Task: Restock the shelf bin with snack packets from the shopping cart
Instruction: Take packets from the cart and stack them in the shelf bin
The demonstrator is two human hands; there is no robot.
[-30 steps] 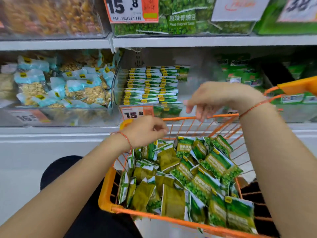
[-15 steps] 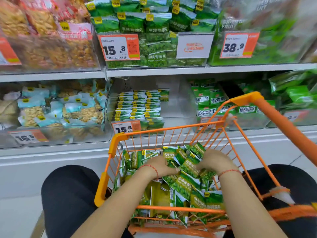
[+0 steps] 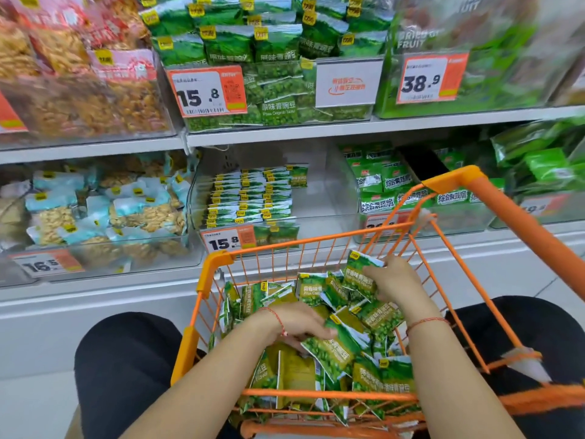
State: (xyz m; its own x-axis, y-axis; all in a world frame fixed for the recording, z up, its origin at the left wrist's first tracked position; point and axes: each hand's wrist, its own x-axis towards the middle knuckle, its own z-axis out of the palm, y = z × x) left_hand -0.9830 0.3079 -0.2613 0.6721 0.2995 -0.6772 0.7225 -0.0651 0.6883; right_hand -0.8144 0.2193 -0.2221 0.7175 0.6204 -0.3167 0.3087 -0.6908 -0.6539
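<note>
Orange cart (image 3: 209,274) holds green packets (image 3: 376,315), gripped by both left hand (image 3: 297,324) and right hand (image 3: 392,280).

— Where's the bare left hand (image 3: 296,324)?

— Toward seven o'clock, palm down, forearm running up from the lower edge, a thin red string bracelet (image 3: 274,315) on the wrist. Its fingers (image 3: 311,339) curl round something.

— And the bare right hand (image 3: 394,280)?

— Farther out, near one o'clock from the left, wrist bent, a second red string bracelet (image 3: 425,321) on it, fingers pinching.

— Legs?

— Two knees in black trousers (image 3: 126,369), at eight and four o'clock.
</note>
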